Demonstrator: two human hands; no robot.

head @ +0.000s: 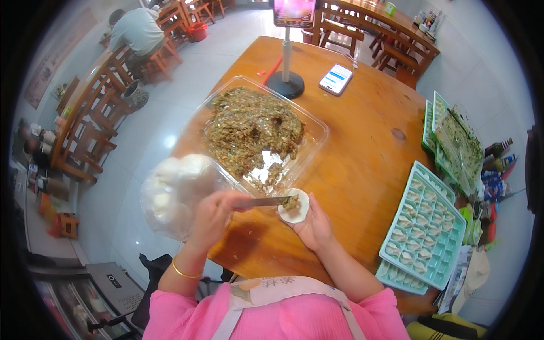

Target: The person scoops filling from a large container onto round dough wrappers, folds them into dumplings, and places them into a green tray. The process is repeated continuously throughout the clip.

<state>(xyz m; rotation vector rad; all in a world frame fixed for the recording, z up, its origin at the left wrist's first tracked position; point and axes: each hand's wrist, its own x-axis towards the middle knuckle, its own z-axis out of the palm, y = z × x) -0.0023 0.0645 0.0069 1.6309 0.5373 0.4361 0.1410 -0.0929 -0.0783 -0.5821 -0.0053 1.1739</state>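
Note:
My left hand (216, 212), with a gold bangle on its wrist, grips a flat metal spreader (263, 202). The blade's tip carries a lump of minced filling (291, 203) onto a round dough wrapper (294, 216). That wrapper lies in my right hand (315, 225), the thumb at its edge and the fingers partly hidden beneath it. Just beyond the hands, a clear plastic tub (321, 131) holds a large mound of the same brownish-green filling (250, 127). Pale round dough wrappers (193, 168), apparently stacked, show through a clear plastic bag (163, 212) beside my left hand.
Green trays (442, 259) with folded dumplings (414, 197) stand on the wooden table (361, 170) at right, near another tub of green filling (463, 148). A phone (336, 79) lies beyond, beside a stand (286, 83) bearing a device. One person (138, 32) sits at far left.

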